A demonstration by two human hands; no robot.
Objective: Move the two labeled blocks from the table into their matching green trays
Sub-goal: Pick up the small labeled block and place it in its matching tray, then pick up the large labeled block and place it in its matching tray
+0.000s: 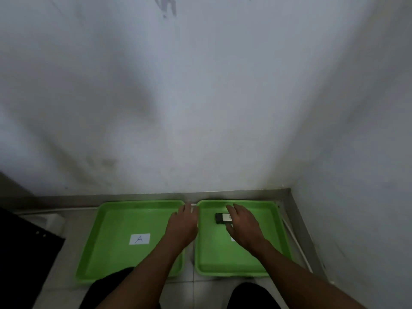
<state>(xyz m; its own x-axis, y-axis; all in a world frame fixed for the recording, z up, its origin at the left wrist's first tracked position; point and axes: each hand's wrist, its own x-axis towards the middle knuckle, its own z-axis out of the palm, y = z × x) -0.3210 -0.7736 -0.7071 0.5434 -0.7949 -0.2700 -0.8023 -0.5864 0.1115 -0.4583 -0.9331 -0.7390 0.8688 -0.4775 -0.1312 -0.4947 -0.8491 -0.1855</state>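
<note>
Two green trays lie side by side on the tiled surface. The left tray point(111, 241) carries a white paper label marked A point(139, 239). In the right tray point(267, 219) sits a black block with a white label point(221, 218). My right hand point(243, 226) is closed around the block's right end, index finger beyond it and thumb on its near side. This hand also hides most of the right tray's own label. My left hand point(182, 226) rests flat over the left tray's right rim, fingers pointing away, with nothing seen in it. No second block is in sight.
A white wall rises just behind the trays, and another wall closes the right side past a metal ledge point(298, 219). A black panel point(24, 253) stands at the left. My dark-clad knees point(249, 295) are at the bottom edge.
</note>
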